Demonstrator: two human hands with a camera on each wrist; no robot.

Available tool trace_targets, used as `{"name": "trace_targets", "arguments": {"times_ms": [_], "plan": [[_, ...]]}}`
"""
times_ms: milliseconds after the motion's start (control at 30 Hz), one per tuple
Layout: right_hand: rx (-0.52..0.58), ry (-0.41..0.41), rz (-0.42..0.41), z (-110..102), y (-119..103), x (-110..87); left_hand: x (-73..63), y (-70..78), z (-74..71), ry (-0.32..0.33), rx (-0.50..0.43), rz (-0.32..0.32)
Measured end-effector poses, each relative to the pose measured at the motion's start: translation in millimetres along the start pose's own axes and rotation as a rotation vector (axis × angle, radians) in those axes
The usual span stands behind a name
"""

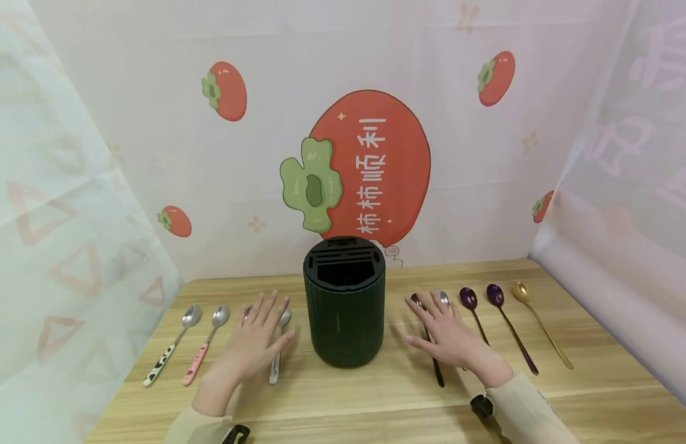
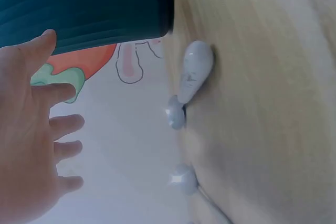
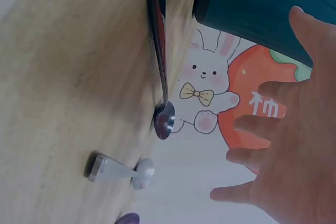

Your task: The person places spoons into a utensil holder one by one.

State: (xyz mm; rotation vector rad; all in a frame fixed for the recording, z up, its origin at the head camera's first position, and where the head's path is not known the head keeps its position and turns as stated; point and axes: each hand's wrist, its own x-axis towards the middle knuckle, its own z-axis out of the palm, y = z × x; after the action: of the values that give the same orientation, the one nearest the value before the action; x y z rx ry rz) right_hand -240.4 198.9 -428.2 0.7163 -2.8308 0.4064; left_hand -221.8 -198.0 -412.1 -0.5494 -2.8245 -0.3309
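A dark green ribbed utensil holder with a black slotted top stands upright between my hands. My left hand hovers with fingers spread to its left, over two spoons. One of these, a white-handled spoon, shows its handle end in the left wrist view; the other is mostly covered. To the holder's right, my right hand is spread above a black spoon and a silver-bowled spoon, partly hiding both. Neither hand touches the holder or grips anything.
At left lie a cow-patterned spoon and a pink-handled spoon. Rightward are two purple spoons, one nearer and one farther, then a gold spoon. A persimmon-print cloth hangs behind the wooden table.
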Motion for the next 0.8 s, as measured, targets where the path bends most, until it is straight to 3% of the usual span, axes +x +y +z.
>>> {"name": "trace_targets", "arguments": {"times_ms": [500,800], "plan": [[-0.02,-0.021,-0.009,2,1,1.9,15.4,6.3,-10.4,0.048,0.014,0.056],[-0.035,0.019,-0.002,5,3,-2.2,19.3,8.4,-20.8,0.07,0.039,0.099]]}}
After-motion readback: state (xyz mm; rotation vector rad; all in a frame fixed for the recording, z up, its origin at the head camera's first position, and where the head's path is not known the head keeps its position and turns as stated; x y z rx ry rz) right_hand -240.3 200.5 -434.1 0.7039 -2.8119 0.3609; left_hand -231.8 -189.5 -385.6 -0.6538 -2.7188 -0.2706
